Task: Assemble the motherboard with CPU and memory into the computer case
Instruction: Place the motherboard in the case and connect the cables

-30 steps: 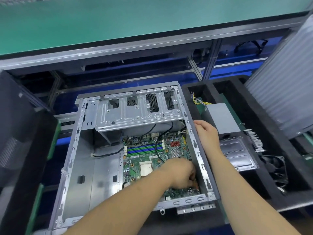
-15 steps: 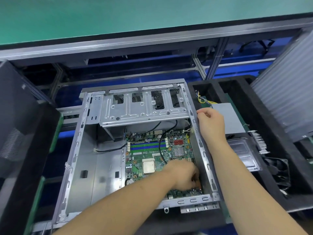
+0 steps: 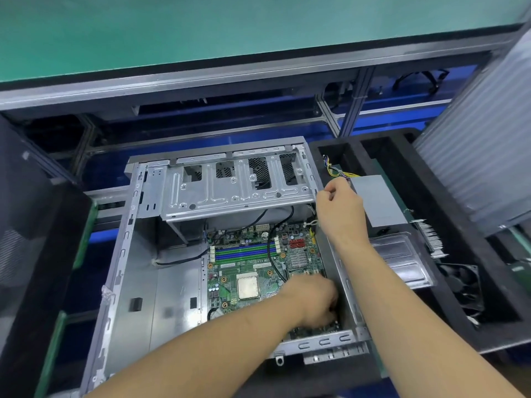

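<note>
The case (image 3: 129, 282) lies open on its side in front of you, its open face up. The motherboard (image 3: 247, 271) sits flat inside it, in the right half against the right wall, its near edge at the case's near rail. The CPU (image 3: 247, 287) is seated in its socket near the middle of the board. The blue and green memory slots (image 3: 247, 252) run across the board just beyond the CPU. A black cable (image 3: 271, 251) crosses these slots and runs down toward your left hand. The drive cage (image 3: 238, 191) spans the far end of the case above the board's far edge.

Your left hand (image 3: 314, 301) reaches into the case with its fingers curled down onto the near right part of the board. The fingertips are hidden, so you cannot tell whether they grip anything.

Your right hand (image 3: 339, 214) is at the far right rim of the case, beside the right end of the cage. Its fingers are curled, and thumb and forefinger are pinched together at the rim; what they hold cannot be made out.

A black foam tray (image 3: 448, 254) stands just right of the case. It holds a grey power supply (image 3: 379, 202), a metal plate (image 3: 402, 262) and a black fan (image 3: 465, 285).
</note>
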Tool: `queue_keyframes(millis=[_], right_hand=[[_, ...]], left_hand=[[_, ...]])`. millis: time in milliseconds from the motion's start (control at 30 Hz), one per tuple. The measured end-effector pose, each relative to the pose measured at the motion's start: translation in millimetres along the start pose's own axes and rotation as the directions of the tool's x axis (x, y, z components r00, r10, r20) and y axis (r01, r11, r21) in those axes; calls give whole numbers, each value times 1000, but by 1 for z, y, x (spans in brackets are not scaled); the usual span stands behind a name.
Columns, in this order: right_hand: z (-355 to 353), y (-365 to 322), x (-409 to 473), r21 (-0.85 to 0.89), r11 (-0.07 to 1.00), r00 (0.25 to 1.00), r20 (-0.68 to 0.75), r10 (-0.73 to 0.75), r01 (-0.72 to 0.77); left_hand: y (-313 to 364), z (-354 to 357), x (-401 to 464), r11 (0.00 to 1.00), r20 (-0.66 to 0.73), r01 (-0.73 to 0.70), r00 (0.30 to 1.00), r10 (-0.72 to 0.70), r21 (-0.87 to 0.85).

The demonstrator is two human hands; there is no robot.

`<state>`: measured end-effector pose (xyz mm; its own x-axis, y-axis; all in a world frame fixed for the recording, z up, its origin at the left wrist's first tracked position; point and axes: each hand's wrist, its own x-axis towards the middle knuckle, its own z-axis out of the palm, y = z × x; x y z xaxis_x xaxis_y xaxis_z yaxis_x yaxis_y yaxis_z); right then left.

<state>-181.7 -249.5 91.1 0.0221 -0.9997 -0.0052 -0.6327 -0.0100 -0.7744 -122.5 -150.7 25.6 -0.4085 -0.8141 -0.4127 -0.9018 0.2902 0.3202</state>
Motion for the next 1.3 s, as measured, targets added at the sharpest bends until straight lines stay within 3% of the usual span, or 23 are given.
queue_keyframes(millis=[467, 833, 1000, 1300], right_hand=[[-2, -1, 0, 12, 1000, 1000, 9, -7, 7], [-1, -2, 1, -9, 1000, 1000, 16, -22, 22], [1, -1, 3, -8, 1000, 1000, 16, -20, 20], [0, 0, 1, 1, 1000, 1000, 19, -17, 17]], left_hand=[[3, 9, 5, 943, 4, 147, 988, -153, -297], [10, 14, 10, 934, 8, 211, 976, -218, -287], [10, 17, 15, 900, 14, 246, 966, -259, -359], [9, 6, 9, 902, 66, 241, 970, -233, -357]])
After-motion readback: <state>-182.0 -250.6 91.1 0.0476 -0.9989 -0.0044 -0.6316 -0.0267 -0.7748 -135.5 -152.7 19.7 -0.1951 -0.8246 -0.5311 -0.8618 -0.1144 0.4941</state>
